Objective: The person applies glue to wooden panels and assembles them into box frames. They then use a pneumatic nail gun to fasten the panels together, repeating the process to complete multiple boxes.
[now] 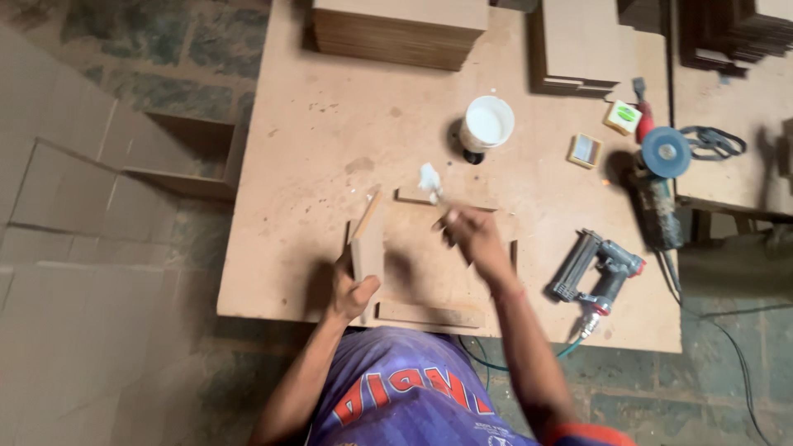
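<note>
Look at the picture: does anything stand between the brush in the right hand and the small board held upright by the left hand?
Nothing visible does. The brush in the right hand and the small board in the left hand have only the flat panel between them.

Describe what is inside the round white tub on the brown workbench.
The round white tub holds a pale white filling, level near its rim. Its depth and anything beneath the surface are hidden. It stands on the brown workbench.

nail gun [596,272], angle grinder [658,177], stacked boards [401,29].
</note>
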